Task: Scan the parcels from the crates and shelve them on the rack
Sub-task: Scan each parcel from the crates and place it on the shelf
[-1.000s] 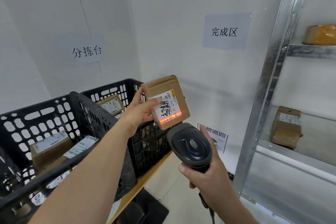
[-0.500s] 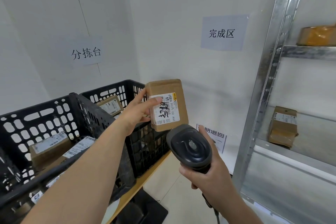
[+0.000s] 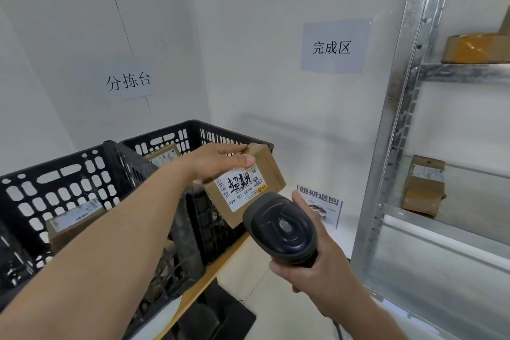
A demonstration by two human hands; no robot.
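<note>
Left hand (image 3: 218,160) grips a small cardboard parcel (image 3: 248,188) from above, fingers over its top edge, thumb on the white label (image 3: 242,186); label side tilted toward the camera, with handwritten black characters. Right hand (image 3: 317,265) wraps the handle of a dark barcode scanner (image 3: 280,226), its head just below and right of the parcel, overlapping the parcel's lower corner in view. Left of the left-hand grip, two black crates (image 3: 55,188) on the table (image 3: 209,279) hold more parcels. Right of the scanner, the metal rack (image 3: 397,124) carries a boxed parcel (image 3: 423,185) on its middle shelf and another (image 3: 474,47) above.
</note>
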